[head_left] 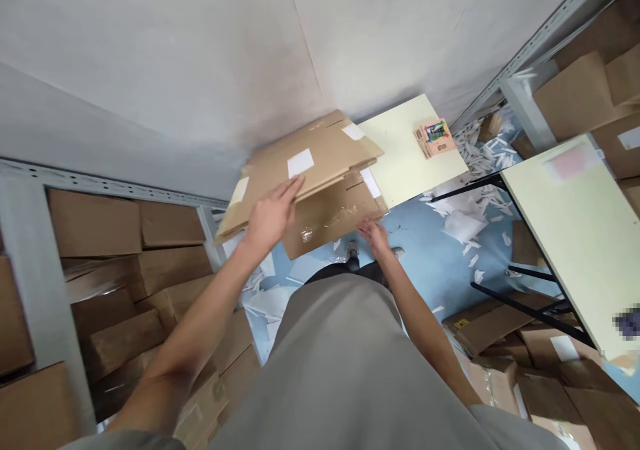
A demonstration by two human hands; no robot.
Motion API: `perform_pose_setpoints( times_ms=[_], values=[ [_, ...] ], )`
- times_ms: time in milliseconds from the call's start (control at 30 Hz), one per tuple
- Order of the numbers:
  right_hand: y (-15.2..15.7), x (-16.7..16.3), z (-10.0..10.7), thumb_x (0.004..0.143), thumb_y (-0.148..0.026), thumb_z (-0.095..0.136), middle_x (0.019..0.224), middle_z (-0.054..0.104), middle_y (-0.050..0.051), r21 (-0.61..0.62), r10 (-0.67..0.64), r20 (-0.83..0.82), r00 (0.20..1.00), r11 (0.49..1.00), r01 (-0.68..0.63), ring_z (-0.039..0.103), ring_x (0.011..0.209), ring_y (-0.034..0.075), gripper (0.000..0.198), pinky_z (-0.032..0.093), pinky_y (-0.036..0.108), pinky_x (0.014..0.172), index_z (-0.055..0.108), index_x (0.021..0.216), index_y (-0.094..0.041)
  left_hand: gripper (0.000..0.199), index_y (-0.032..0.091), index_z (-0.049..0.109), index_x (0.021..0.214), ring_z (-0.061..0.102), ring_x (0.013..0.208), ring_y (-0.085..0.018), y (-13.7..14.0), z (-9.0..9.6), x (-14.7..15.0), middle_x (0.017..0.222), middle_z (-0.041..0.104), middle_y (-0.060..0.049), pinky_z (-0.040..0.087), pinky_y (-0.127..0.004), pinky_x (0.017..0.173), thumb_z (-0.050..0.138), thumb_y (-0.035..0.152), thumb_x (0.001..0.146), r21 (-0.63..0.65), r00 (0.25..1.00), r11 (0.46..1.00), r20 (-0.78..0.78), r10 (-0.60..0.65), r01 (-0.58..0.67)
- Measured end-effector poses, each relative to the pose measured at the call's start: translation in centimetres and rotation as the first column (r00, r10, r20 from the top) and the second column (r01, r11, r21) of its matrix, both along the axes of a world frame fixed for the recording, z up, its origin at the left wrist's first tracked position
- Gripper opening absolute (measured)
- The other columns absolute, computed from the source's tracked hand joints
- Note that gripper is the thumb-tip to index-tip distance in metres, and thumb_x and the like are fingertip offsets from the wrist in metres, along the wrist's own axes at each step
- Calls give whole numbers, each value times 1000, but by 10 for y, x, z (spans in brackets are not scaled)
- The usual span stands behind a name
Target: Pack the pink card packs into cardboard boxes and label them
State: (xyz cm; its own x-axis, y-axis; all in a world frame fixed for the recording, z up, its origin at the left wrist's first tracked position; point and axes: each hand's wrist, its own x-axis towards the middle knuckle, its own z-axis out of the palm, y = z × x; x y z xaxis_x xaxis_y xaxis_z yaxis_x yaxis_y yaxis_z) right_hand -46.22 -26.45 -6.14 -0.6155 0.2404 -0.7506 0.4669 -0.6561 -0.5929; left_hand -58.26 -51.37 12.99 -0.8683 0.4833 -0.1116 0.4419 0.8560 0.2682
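Flattened cardboard boxes (270, 162) lie stacked at the left part of a pale table, with white labels and clear tape on them. My left hand (273, 215) rests on the front edge of the top cardboard, its fingers stretched out across the surface. Below that edge, a lower cardboard panel (325, 218) with shiny tape juts out toward me. At the panel's near right edge is my right hand (374, 235), fingers extended and touching or very close to it; I cannot tell which.
Small printed boxes (436, 138) sit on the pale table (397, 163), which stands against a wall. A second table (575, 203) is at the right. Shelves of cartons (100, 223) flank both sides. Paper scraps (465, 227) litter the blue floor, and more cartons (545, 397) lie lower right.
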Motion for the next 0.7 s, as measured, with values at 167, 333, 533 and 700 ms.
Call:
perform_pose_setpoints(
  times_ms=[167, 333, 533, 700],
  values=[
    [-19, -2, -26, 86, -28, 74, 90, 76, 5, -17, 38, 133, 990, 999, -36, 74, 89, 19, 9, 62, 31, 84, 67, 84, -22, 60, 28, 50, 168, 68, 137, -33, -4, 50, -33, 157, 67, -9, 54, -46, 115, 49, 26, 107, -68, 996, 994, 5, 86, -86],
    [-23, 7, -36, 83, -28, 78, 84, 73, 4, 9, -9, 202, 979, 1000, 8, 71, 88, 20, 15, 61, 30, 80, 64, 81, -23, 57, 28, 50, 167, 70, 134, -34, -1, 60, -44, 153, 69, -10, 53, -45, 112, 49, 35, 111, -102, 996, 991, 12, 86, -85],
    [-23, 4, -32, 84, -26, 74, 88, 78, 5, -52, -40, 144, 989, 997, 48, 75, 95, 20, 7, 63, 28, 86, 69, 88, -23, 57, 27, 49, 168, 71, 133, -34, 2, 62, -44, 154, 68, -11, 53, -44, 111, 49, 35, 111, -108, 997, 992, 25, 71, -68],
    [-27, -15, -33, 86, -23, 73, 83, 76, 0, -55, -64, 148, 987, 996, 73, 74, 87, 17, 6, 61, 27, 86, 68, 88, -24, 56, 26, 52, 166, 70, 134, -34, -1, 63, -43, 151, 71, -11, 53, -42, 110, 49, 35, 111, -106, 998, 993, 0, 61, -60]
  ],
)
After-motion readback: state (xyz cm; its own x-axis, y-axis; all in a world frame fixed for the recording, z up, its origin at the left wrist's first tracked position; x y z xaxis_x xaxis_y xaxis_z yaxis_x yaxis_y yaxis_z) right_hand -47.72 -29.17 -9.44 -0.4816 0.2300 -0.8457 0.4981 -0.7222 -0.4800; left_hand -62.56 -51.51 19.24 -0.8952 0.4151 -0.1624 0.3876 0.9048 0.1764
